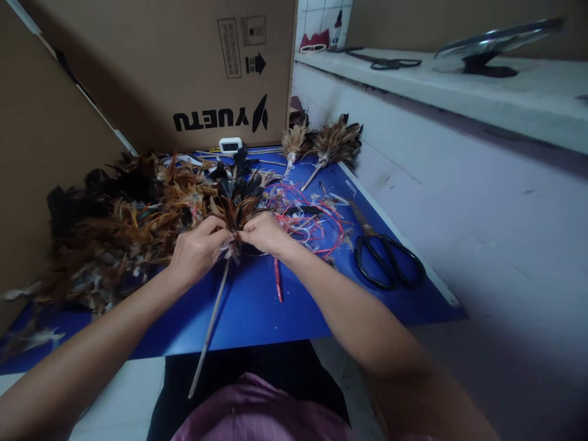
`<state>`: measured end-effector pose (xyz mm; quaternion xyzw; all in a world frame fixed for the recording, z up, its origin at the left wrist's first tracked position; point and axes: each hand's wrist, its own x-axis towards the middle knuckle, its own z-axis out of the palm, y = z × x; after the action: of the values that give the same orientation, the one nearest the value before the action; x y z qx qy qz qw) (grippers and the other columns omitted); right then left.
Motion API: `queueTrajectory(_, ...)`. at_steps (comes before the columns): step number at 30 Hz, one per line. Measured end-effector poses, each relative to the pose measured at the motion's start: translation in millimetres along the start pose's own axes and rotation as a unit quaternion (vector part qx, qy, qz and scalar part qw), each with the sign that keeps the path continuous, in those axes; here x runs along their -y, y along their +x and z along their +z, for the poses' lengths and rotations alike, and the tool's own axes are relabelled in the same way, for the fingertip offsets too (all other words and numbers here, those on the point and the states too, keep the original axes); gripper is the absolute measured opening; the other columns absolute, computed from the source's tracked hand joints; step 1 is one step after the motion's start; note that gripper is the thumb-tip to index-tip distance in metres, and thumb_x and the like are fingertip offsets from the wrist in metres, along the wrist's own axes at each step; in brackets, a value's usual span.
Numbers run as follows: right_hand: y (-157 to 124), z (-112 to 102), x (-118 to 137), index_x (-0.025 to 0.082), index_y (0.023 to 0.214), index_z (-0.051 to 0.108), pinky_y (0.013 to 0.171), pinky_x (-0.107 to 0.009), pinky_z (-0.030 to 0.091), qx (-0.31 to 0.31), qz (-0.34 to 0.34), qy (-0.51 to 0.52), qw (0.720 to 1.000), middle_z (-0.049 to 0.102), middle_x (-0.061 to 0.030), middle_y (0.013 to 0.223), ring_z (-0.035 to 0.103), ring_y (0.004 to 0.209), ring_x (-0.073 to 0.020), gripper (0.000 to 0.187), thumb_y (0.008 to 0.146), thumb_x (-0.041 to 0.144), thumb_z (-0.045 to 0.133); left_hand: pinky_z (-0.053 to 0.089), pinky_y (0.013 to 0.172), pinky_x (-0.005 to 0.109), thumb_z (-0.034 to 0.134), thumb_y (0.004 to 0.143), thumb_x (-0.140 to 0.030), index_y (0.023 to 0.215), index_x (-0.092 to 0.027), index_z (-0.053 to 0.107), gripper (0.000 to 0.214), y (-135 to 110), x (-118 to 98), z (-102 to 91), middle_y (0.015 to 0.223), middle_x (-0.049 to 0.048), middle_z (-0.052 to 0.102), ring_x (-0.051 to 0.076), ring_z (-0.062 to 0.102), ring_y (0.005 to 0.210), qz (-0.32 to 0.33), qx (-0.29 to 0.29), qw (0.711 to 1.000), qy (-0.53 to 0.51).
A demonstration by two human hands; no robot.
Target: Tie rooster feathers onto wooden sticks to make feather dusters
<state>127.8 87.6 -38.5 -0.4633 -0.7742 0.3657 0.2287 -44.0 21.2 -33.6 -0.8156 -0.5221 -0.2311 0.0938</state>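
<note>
A feather duster with dark and brown feathers lies at the middle of the blue table, and its thin stick points toward me past the table's front edge. My left hand pinches it at the base of the feathers, where whitish binding shows. From the other side, my right hand is closed at the same spot, its thumb and finger pressed against the feather bases. Whatever fine strand may lie between the fingertips is too small to make out. A large pile of loose feathers spreads to the left of my hands.
Black-handled scissors lie at the right on the blue table, near tangled red string and a red strip. Two feather dusters rest at the back. A cardboard box stands behind; a ledge runs along the right wall.
</note>
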Motion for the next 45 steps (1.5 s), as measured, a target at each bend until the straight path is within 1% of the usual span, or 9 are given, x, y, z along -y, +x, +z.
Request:
queueTrajectory(4, 3, 0, -4, 0.015, 0.054, 0.067, 0.051, -0.023, 0.026, 0.009, 0.010, -0.010, 1.000, 0.038, 0.0062, 0.047, 0.036, 0.052, -0.0064, 0.022, 0.072, 0.027, 0.067, 0.048, 0.070, 0.022, 0.053, 0.088, -0.021, 0.078, -0.017, 0.068, 0.019, 3, 10, 15.6, 0.087, 0.0048, 0.068, 0.012, 0.064, 0.077, 0.021, -0.020, 0.985, -0.168)
queueTrajectory(8, 6, 1, -8, 0.014, 0.056, 0.068, 0.052, -0.022, 0.028, 0.022, 0.017, -0.005, 1.000, 0.042, 0.0059, 0.048, 0.039, 0.051, -0.0061, 0.019, 0.071, 0.025, 0.068, 0.046, 0.051, 0.020, 0.059, 0.086, -0.026, 0.076, -0.016, 0.064, 0.015, 1, 13, 27.6, 0.070, 0.0009, 0.067, 0.008, 0.056, 0.049, -0.077, 0.016, 0.931, -0.356)
queueTrajectory(10, 8, 2, -10, 0.014, 0.057, 0.068, 0.053, -0.022, 0.029, 0.025, 0.020, -0.005, 0.999, 0.044, 0.0055, 0.049, 0.040, 0.051, -0.0061, 0.018, 0.071, 0.026, 0.069, 0.045, 0.049, 0.020, 0.060, 0.085, -0.028, 0.077, -0.016, 0.063, 0.015, -1, 16, 32.7, 0.061, -0.0009, 0.064, 0.008, 0.055, 0.046, -0.114, 0.032, 0.908, -0.401)
queueTrajectory(13, 8, 5, -10, 0.014, 0.057, 0.068, 0.052, -0.023, 0.027, 0.031, 0.027, -0.018, 0.999, 0.043, 0.0053, 0.048, 0.039, 0.052, -0.0066, 0.020, 0.072, 0.027, 0.068, 0.044, 0.052, 0.020, 0.063, 0.083, -0.030, 0.075, -0.016, 0.065, 0.016, -1, 18, 36.6, 0.058, -0.0020, 0.063, 0.009, 0.057, 0.049, -0.119, 0.025, 0.927, -0.356)
queueTrajectory(18, 3, 2, -5, 0.015, 0.058, 0.066, 0.051, -0.023, 0.025, 0.067, 0.031, -0.062, 0.995, 0.040, 0.0048, 0.049, 0.037, 0.052, -0.0073, 0.019, 0.074, 0.020, 0.058, 0.042, 0.058, 0.019, 0.065, 0.080, -0.025, 0.075, -0.017, 0.066, 0.010, 6, 16, 32.6, 0.066, -0.0024, 0.067, 0.009, 0.059, 0.058, -0.064, 0.020, 0.973, -0.219)
queueTrajectory(25, -9, -9, 2, 0.017, 0.068, 0.072, 0.053, -0.024, 0.024, 0.093, -0.018, -0.150, 0.984, 0.056, 0.0010, 0.059, 0.037, 0.053, -0.0086, 0.022, 0.077, 0.017, 0.052, 0.040, 0.055, 0.019, 0.067, 0.077, -0.022, 0.076, -0.018, 0.058, 0.010, 20, 13, 25.7, 0.062, -0.0053, 0.063, 0.009, 0.057, 0.055, -0.066, 0.082, 0.977, -0.186)
queueTrajectory(31, -19, -18, 13, 0.018, 0.073, 0.073, 0.056, -0.025, 0.027, 0.078, -0.030, -0.182, 0.980, 0.065, -0.0018, 0.066, 0.046, 0.056, -0.0092, 0.022, 0.080, 0.017, 0.052, 0.042, 0.061, 0.020, 0.059, 0.081, -0.015, 0.080, -0.018, 0.063, 0.005, 22, 16, 27.3, 0.069, -0.0023, 0.067, 0.011, 0.061, 0.063, 0.009, 0.116, 0.979, -0.167)
queueTrajectory(39, -24, -16, 22, 0.017, 0.077, 0.072, 0.058, -0.028, 0.028, 0.054, -0.034, -0.217, 0.974, 0.068, -0.0071, 0.072, 0.055, 0.063, -0.0143, 0.022, 0.083, 0.019, 0.051, 0.043, 0.062, 0.022, 0.057, 0.082, -0.015, 0.079, -0.019, 0.065, 0.009, 18, 15, 29.8, 0.070, -0.0003, 0.066, 0.013, 0.061, 0.064, 0.036, 0.101, 0.985, -0.138)
queueTrajectory(45, -27, -11, 21, 0.016, 0.078, 0.070, 0.060, -0.028, 0.030, 0.023, -0.101, -0.214, 0.971, 0.068, -0.0070, 0.073, 0.058, 0.067, -0.0149, 0.021, 0.084, 0.018, 0.051, 0.037, 0.054, 0.022, 0.053, 0.080, -0.012, 0.065, -0.018, 0.056, 0.016, 15, 13, 30.3, 0.058, -0.0010, 0.056, 0.011, 0.052, 0.054, 0.059, 0.064, 0.988, -0.125)
